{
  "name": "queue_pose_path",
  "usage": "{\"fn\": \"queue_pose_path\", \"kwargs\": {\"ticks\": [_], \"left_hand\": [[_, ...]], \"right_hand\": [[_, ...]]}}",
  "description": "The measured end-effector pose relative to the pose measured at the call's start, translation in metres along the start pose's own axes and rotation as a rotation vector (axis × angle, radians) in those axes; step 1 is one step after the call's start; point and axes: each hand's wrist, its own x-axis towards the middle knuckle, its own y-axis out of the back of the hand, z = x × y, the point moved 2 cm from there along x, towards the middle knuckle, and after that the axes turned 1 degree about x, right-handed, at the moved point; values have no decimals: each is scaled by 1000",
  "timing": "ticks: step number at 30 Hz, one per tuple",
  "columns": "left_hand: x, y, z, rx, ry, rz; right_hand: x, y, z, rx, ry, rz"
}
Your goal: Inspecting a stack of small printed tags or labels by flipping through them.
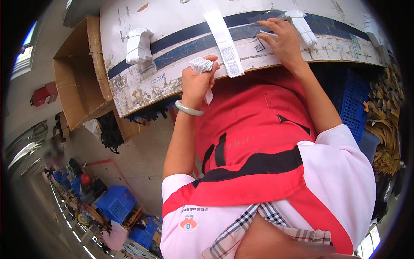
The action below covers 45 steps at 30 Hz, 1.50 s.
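Observation:
My left hand (198, 84) is closed around a stack of white printed labels (201, 64) at the table's near edge; the stack's lower end pokes out below the fist. Between my hands a long white label strip (225, 43) lies flat, its printed end overhanging the edge slightly. Over the table on the right, my right hand (282, 41) has its fingers stretched and its thumb apart. A small white edge shows between thumb and fingers; what it belongs to is unclear. Just beyond that hand sits a banded bundle of white labels (302, 28).
Another white label bundle (139, 45) rests at the left of the worn table (166, 84), which has dark blue strips (181, 39). An open cardboard box (79, 73) stands left. Blue crates (351, 99) and brown strips (386, 125) are at right.

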Motion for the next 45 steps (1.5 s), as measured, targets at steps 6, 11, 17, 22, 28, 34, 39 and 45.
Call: {"fn": "queue_pose_path", "kwargs": {"ticks": [6,11,17,22,28,34,39,45], "left_hand": [[82,5,14,658,-234,89],[76,-18,14,898,-335,48],[58,-27,14,784,-384,66],[45,-17,4,738,-337,46],[45,-29,-2,825,-387,43],[38,-16,-9,582,-312,98],[16,-14,-16,13,-124,66],[-2,-2,-21,65,-245,64]], "right_hand": [[26,-40,-26,137,113,-234],[16,-52,-32,92,106,-315],[4,-46,-32,139,106,-208],[-5,-31,-39,112,80,-230],[-24,-34,-50,95,76,-173],[0,-21,-53,259,88,-175],[-1,-46,-43,141,136,-157],[-2,-49,-40,341,87,-151]]}}
